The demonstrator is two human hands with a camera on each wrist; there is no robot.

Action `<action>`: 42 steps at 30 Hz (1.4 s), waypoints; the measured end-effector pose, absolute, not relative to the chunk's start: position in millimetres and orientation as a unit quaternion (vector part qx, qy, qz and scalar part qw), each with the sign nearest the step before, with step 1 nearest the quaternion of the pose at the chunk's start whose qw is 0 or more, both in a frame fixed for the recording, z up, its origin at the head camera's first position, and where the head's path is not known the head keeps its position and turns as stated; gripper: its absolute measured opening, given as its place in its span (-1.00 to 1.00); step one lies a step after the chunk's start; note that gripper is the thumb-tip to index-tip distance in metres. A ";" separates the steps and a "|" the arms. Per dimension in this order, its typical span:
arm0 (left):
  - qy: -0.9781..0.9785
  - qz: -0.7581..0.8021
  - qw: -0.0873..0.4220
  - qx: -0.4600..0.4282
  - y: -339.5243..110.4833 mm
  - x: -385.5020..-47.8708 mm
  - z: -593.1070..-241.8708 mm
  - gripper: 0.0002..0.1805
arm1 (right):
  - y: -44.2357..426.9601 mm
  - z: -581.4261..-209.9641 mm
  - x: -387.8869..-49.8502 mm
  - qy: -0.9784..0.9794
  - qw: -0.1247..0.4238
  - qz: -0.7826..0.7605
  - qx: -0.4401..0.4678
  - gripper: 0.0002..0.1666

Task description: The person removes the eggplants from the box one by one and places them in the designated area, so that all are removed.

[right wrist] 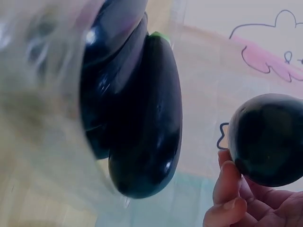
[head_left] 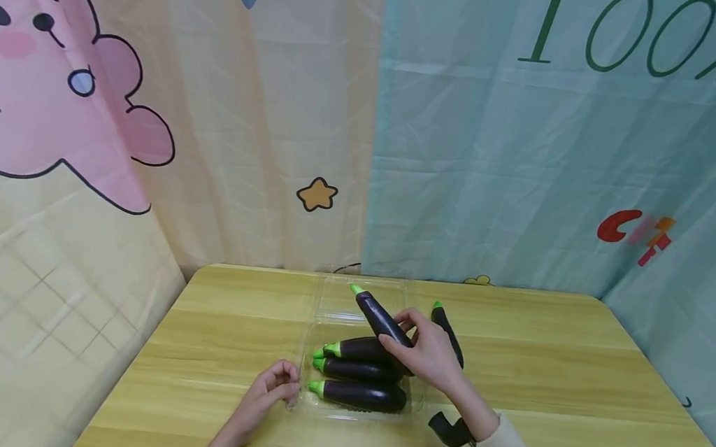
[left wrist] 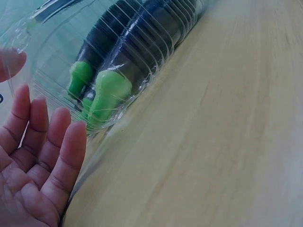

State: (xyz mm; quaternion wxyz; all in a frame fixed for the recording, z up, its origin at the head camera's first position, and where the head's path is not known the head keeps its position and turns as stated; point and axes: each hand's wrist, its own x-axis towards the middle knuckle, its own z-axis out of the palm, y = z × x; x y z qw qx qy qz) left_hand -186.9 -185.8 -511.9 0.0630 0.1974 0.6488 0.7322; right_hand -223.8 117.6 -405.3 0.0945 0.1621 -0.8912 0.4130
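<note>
My right hand (head_left: pixel 426 352) grips a dark purple eggplant (head_left: pixel 382 318) with a green stem end, holding it tilted above a clear plastic container (head_left: pixel 355 414). Several eggplants lie side by side in that container, the nearest eggplant (head_left: pixel 365 396) with its green end to the left. In the right wrist view, the round end of the held eggplant (right wrist: pixel 271 139) rests against the fingers. At the container's left edge, my left hand (head_left: pixel 269 388) pinches the rim; the left wrist view shows the thumb (left wrist: pixel 12 65) by the rim and the fingers along the outer wall.
One more eggplant (head_left: pixel 449 334) lies on the wooden table (head_left: pixel 541 378), right of the container. The container's lid (head_left: pixel 333 297) is folded back toward the far table edge. Printed curtains (head_left: pixel 278 119) hang behind the table.
</note>
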 end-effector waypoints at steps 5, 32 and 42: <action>0.650 0.731 0.061 0.198 -185.6 -187.1 -513.3 -0.76 | 123.7 -406.8 -223.5 -0.893 0.099 0.419 0.131 -0.62; 0.657 0.730 0.062 0.181 -185.4 -186.2 -512.9 -0.79 | 168.7 -421.9 -230.3 -0.876 0.130 0.462 0.050 -0.47; 0.654 0.731 0.061 0.188 -185.5 -185.7 -513.4 -0.77 | 182.1 -426.3 -230.6 -0.874 0.150 0.461 0.023 -0.49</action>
